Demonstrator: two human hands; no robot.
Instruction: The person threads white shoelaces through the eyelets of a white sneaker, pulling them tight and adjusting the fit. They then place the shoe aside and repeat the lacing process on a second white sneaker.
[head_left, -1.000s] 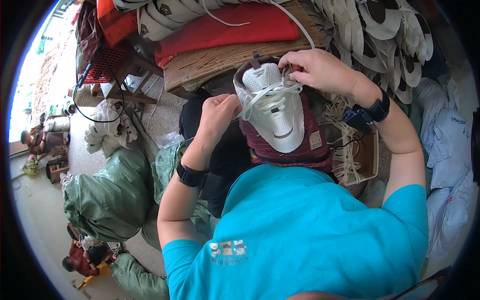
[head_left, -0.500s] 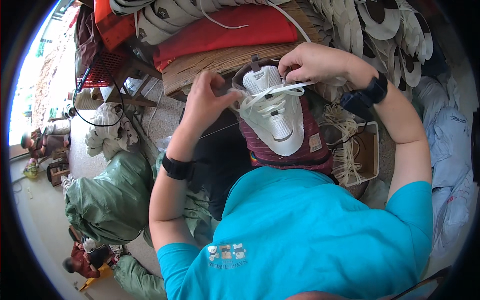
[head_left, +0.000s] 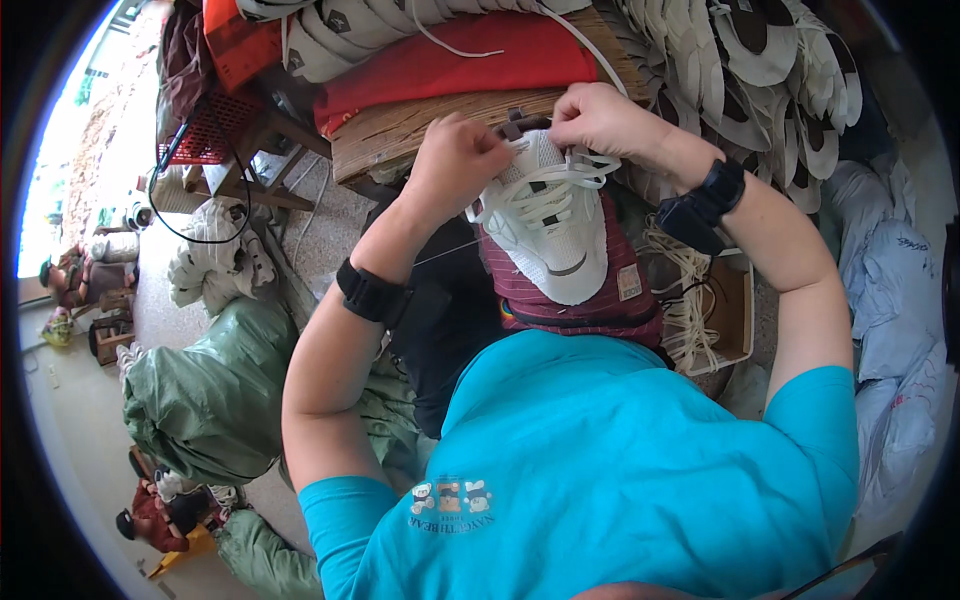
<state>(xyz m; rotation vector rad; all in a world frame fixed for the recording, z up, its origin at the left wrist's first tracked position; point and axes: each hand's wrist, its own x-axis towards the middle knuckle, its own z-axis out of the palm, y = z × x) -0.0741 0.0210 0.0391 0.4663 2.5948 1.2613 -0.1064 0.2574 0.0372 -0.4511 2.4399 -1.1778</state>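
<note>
A white low shoe upper with laces threaded through it lies on the maroon striped cloth over my lap, toe toward me. The fingers of my left hand pinch at the left edge of its perforated tongue. On the other side, my right hand is closed at the tongue's upper right edge. The fingertips partly hide what they grip. Loose white shoelace loops out beside the shoe under my right hand. Black bands circle both my wrists.
Ahead stands a wooden bench with a red cloth and stacked shoe uppers. More uppers pile up at far right. A box of laces stands right of my lap. Green sacks lie left; other people sit farther off.
My left hand has moved right and up from the lace to the tongue. The right hand has shifted slightly left and up. The lace, stretched across before, now hangs loose in loops.
</note>
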